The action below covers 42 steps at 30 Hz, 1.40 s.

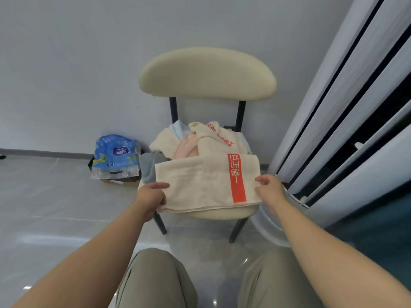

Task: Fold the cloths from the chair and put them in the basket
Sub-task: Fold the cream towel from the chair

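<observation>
The grey tiled floor (pixel 55 207) lies open to the left of the chair (pixel 206 72) and in front of it, between its legs and the person's knees. On the right a tall white slatted panel (pixel 355 107) stands just beside the seat, leaving little room on that side. The chair backs onto the pale wall (pixel 66 63).

A loose pile of cloths (pixel 200 141) in cream, pink, pale blue and grey fills the back of the seat. In front of it lies a folded cream towel (pixel 200 185) with a red lettered band (pixel 238 178) near its right end. Its layered front edge runs along the seat's front rim.

A blue packet (pixel 114 154) sits on the floor by the wall. The left hand (pixel 151 196) grips the towel's left edge; the right hand (pixel 271 190) pinches its right edge.
</observation>
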Each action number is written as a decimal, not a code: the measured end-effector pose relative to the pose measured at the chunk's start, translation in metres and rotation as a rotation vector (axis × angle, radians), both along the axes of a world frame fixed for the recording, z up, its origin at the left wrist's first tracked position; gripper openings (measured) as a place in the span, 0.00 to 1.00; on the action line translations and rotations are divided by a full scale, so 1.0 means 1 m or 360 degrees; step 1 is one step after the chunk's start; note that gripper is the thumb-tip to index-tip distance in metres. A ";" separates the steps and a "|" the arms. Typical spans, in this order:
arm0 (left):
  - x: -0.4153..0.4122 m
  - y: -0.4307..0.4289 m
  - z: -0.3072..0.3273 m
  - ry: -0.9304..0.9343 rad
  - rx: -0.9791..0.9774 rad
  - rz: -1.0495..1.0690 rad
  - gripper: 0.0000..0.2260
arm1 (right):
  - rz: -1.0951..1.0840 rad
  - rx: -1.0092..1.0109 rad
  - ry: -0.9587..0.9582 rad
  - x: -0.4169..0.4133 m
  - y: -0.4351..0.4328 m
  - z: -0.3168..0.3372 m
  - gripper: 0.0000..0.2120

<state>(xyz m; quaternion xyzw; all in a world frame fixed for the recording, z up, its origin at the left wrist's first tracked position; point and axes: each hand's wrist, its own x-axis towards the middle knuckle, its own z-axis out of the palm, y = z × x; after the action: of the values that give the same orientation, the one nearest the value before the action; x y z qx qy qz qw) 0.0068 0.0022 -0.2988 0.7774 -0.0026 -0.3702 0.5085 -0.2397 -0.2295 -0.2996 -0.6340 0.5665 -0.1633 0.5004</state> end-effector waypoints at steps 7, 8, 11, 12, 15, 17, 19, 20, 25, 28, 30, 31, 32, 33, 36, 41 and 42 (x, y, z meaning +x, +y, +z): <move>0.016 -0.010 0.005 -0.0180 -0.0133 0.0048 0.12 | -0.0122 0.0029 -0.0211 0.014 -0.015 -0.002 0.10; 0.018 -0.011 0.006 -0.0195 -0.0165 0.0047 0.11 | -0.0090 0.0019 -0.0224 0.016 -0.017 0.000 0.08; 0.020 -0.016 0.012 0.0000 -0.0282 -0.0013 0.16 | 0.0063 0.0004 -0.0265 0.019 -0.019 0.006 0.07; 0.020 -0.018 0.015 0.0068 -0.0302 -0.0057 0.18 | 0.0116 0.0003 -0.0268 0.019 -0.020 0.008 0.09; 0.021 -0.020 0.027 0.0070 -0.0307 -0.0123 0.24 | 0.0216 0.0102 -0.0310 0.017 -0.023 0.020 0.16; 0.023 -0.017 0.036 -0.0006 -0.0315 -0.0131 0.26 | 0.0182 0.0185 -0.0393 0.011 -0.026 0.030 0.19; 0.024 -0.014 0.047 -0.0074 -0.0332 -0.0174 0.27 | 0.0161 0.0222 -0.0453 0.005 -0.029 0.041 0.21; 0.024 -0.011 0.052 -0.0099 -0.0334 -0.0198 0.27 | 0.0164 0.0234 -0.0461 0.001 -0.029 0.046 0.21; 0.012 -0.001 0.085 -0.0265 -0.0335 -0.0309 0.29 | 0.0212 0.0170 -0.0476 -0.015 -0.018 0.073 0.21; -0.007 0.000 0.112 -0.0490 -0.0308 -0.0395 0.28 | 0.0334 -0.0104 -0.0431 -0.015 0.001 0.101 0.22; -0.024 -0.003 0.128 -0.0634 -0.0293 -0.0485 0.29 | 0.0455 -0.0341 -0.0388 -0.011 0.017 0.120 0.23; -0.034 -0.005 0.136 -0.0703 -0.0288 -0.0534 0.30 | 0.0522 -0.0476 -0.0343 -0.008 0.026 0.128 0.24; -0.043 -0.006 0.142 -0.0773 -0.0280 -0.0579 0.31 | 0.0587 -0.0621 -0.0282 -0.004 0.036 0.135 0.25; -0.052 -0.008 0.148 -0.0827 -0.0260 -0.0617 0.31 | 0.0637 -0.0762 -0.0226 0.000 0.046 0.142 0.26; -0.072 -0.010 0.159 -0.0959 -0.0221 -0.0708 0.33 | 0.0677 -0.1006 -0.0216 0.012 0.078 0.153 0.27; -0.094 -0.011 0.165 -0.0957 -0.0237 -0.0750 0.33 | 0.0772 -0.1008 -0.0231 0.021 0.117 0.150 0.24; -0.096 -0.011 0.165 -0.0939 -0.0245 -0.0754 0.33 | 0.0803 -0.0977 -0.0249 0.021 0.122 0.151 0.25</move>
<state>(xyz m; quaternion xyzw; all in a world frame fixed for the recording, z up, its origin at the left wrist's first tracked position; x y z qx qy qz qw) -0.0893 -0.0089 -0.1337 0.7879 -0.3560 -0.2366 0.4433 -0.2186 -0.1077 -0.1491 -0.8589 0.2780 -0.2447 0.3538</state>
